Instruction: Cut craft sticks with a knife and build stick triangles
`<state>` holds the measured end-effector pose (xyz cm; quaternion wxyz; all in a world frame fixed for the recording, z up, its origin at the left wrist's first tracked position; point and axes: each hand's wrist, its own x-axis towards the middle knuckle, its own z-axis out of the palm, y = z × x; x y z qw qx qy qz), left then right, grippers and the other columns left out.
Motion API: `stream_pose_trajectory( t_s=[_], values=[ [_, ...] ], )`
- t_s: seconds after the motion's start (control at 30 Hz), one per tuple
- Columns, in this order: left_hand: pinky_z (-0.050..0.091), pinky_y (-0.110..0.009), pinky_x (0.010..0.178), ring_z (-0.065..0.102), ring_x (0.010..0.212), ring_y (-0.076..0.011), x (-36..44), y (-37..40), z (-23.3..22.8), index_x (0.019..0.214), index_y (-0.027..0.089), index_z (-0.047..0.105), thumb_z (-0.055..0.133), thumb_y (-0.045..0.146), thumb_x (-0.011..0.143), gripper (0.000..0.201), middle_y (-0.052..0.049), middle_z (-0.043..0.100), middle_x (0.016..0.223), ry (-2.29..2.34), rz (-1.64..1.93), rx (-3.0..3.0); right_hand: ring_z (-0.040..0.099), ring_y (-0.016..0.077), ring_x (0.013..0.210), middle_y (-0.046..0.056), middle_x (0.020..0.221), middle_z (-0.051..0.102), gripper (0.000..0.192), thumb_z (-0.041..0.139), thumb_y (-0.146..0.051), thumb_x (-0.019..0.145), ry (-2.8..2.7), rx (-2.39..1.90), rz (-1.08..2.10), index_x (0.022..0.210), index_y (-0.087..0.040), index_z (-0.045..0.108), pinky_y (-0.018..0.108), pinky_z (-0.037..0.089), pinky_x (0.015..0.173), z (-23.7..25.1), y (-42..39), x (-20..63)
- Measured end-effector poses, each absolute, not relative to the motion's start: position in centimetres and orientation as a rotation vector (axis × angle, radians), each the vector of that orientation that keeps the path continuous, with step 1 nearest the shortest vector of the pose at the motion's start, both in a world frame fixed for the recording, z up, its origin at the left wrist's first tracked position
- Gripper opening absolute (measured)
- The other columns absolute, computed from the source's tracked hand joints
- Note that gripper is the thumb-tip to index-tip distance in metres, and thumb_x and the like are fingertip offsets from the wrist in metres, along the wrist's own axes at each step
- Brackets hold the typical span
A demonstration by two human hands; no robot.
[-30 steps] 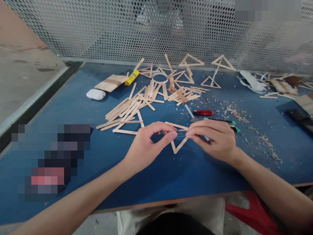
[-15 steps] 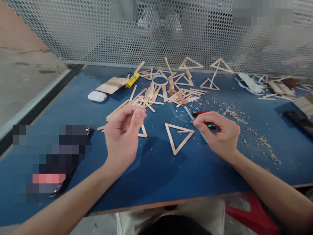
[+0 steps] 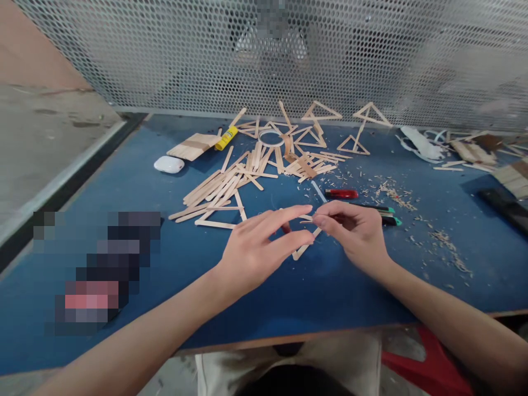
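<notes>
My left hand [image 3: 264, 242] is open, fingers stretched toward the right and thumb apart, above a triangle of craft sticks [image 3: 303, 253] that it partly hides. My right hand [image 3: 352, 226] is pinched shut at the triangle's right side. From its fingertips a short piece of craft stick [image 3: 305, 216] points toward my left hand. The gap between the two hands is small. Left of my left hand lies another triangle of craft sticks [image 3: 214, 223], partly covered by it.
Loose craft sticks [image 3: 223, 184] are heaped mid-table, with a tape roll [image 3: 270, 138], a yellow glue tube [image 3: 226, 138] and stick triangles [image 3: 322, 110] behind. A red lighter [image 3: 341, 193] and cutters [image 3: 390, 220] lie right, near wood shavings [image 3: 396, 195]. A metal mesh [image 3: 165, 60] borders the back.
My left hand has moved right and down, from closed fingertips to fingers stretched apart. My right hand has shifted slightly left and down, still pinched, uncovering the lighter and cutters.
</notes>
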<state>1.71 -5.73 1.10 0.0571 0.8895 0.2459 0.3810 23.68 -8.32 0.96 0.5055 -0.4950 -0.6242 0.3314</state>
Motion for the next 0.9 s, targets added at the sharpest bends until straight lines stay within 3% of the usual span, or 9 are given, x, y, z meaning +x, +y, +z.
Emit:
stream_pose_trajectory(
  t_s=[0.27,0.5,0.63,0.8,0.9],
  values=[
    [0.055,-0.028,0.083,0.070,0.092,-0.0149,1.4,-5.2,0.5,0.112,0.023,0.070,0.060,0.012,0.096,0.022,-0.004,0.076,0.117,0.657,1.164,2.667,0.063,0.0158,0.072,0.002,0.080,0.073,0.008,0.074,-0.029,0.088,-1.545,-1.164,0.808,0.084,-0.023,0.077,0.029,0.051,0.062,1.0,-8.4,23.6],
    [0.057,-0.028,0.082,0.071,0.089,-0.0148,1.9,-5.4,0.7,0.106,0.023,0.073,0.061,0.015,0.097,0.017,-0.003,0.078,0.105,0.684,1.195,2.508,0.064,0.0154,0.072,0.002,0.081,0.074,0.004,0.075,-0.028,0.087,-1.547,-1.130,0.815,0.086,-0.024,0.077,0.028,0.052,0.061,0.9,-8.3,23.6],
    [0.058,-0.027,0.084,0.073,0.090,-0.0152,2.0,-5.7,1.6,0.099,0.024,0.077,0.061,0.022,0.098,0.016,-0.003,0.079,0.099,0.836,1.127,2.280,0.064,0.0142,0.069,0.002,0.081,0.073,0.012,0.067,-0.030,0.093,-1.533,-1.090,0.818,0.092,-0.023,0.077,0.027,0.053,0.061,1.1,-8.3,23.9],
    [0.055,-0.022,0.064,0.066,0.068,-0.0115,2.2,-5.7,1.9,0.096,0.023,0.079,0.066,0.034,0.095,0.017,-0.002,0.078,0.088,1.006,1.042,1.781,0.067,0.0140,0.068,0.002,0.079,0.074,0.015,0.066,-0.029,0.094,-1.493,-1.121,0.834,0.090,-0.022,0.078,0.027,0.057,0.064,1.4,-8.1,23.7],
    [0.054,-0.021,0.061,0.061,0.064,-0.0099,2.7,-5.7,1.4,0.095,0.021,0.079,0.070,0.038,0.093,0.020,-0.003,0.077,0.087,0.941,1.026,1.519,0.069,0.0152,0.072,0.002,0.085,0.077,0.012,0.071,-0.030,0.091,-1.473,-1.152,0.853,0.094,-0.025,0.081,0.027,0.057,0.063,1.2,-8.1,23.3]
  ],
)
